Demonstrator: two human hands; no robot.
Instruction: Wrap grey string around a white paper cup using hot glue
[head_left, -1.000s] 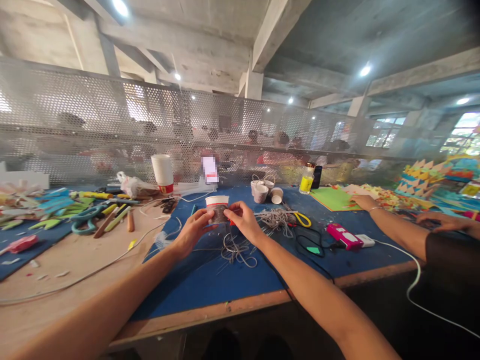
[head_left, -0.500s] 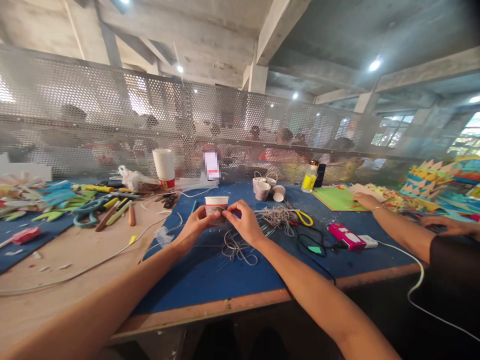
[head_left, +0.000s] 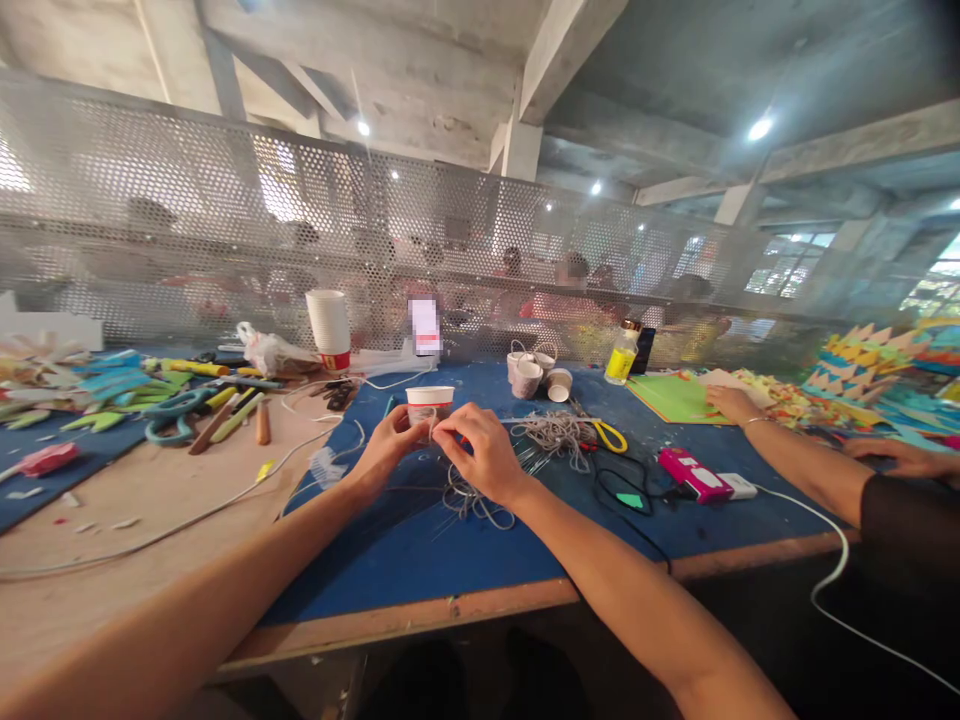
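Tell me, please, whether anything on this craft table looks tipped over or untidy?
Yes: one small cup lies on its side beside two upright ones, and loose twine sprawls in tangles on the blue mat under the hands.

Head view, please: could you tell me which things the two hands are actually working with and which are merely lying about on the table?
In hand:
- paper cup, gripped by left hand and right hand
- grey string heaped loosely just below the hands

Lying about:
- stack of cups
- teal scissors
- yellow-handled scissors
- yellow bottle
- pink device
- small cups
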